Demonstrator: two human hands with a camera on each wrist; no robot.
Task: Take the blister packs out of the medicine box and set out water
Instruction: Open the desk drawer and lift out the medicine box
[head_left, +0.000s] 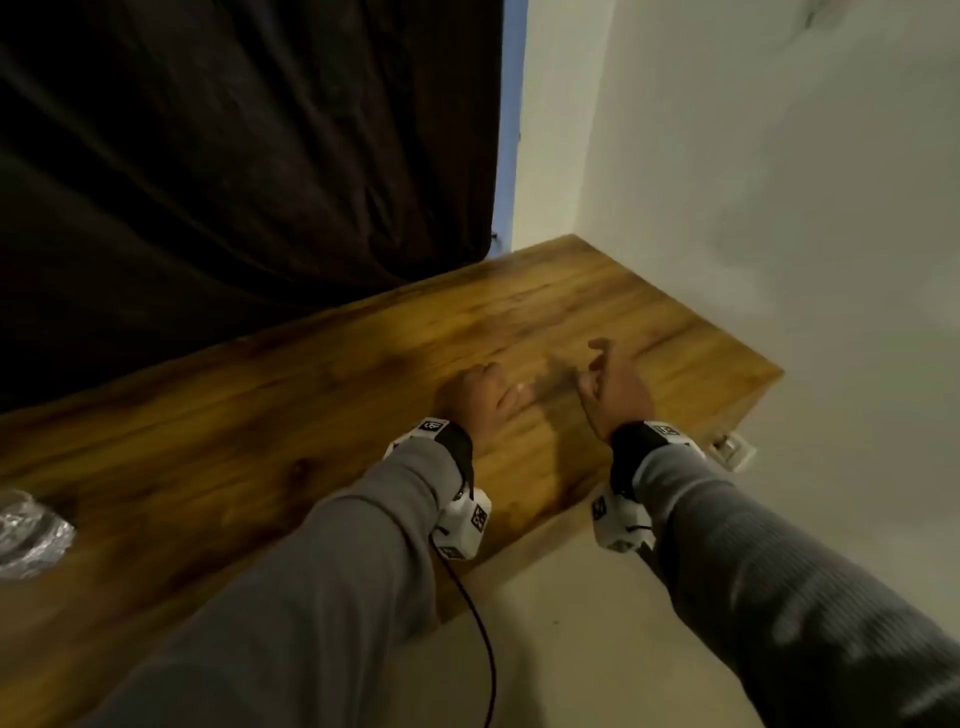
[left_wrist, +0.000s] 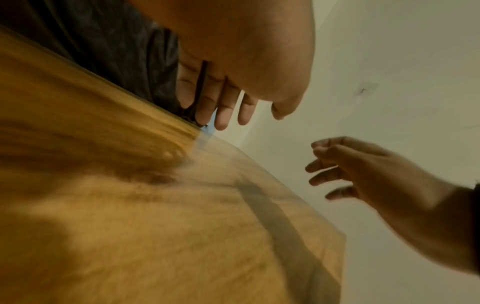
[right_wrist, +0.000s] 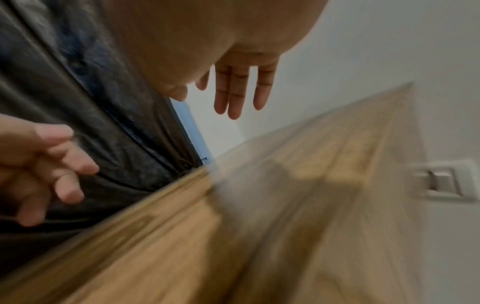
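Both hands hover over the right end of a wooden table (head_left: 260, 415), empty. My left hand (head_left: 488, 395) has relaxed fingers (left_wrist: 223, 111) and holds nothing. A little to its right, my right hand (head_left: 613, 379) is held with its fingers (right_wrist: 233, 98) loosely spread, also holding nothing. No medicine box, blister pack or water shows in any view. The pictures are blurred by motion.
Something clear and crinkled like plastic (head_left: 28, 530) lies at the table's far left edge of the head view. A dark curtain (head_left: 234, 156) hangs behind the table. A white wall (head_left: 779, 208) bounds the right, with a wall socket (right_wrist: 441, 181) low beside the table end.
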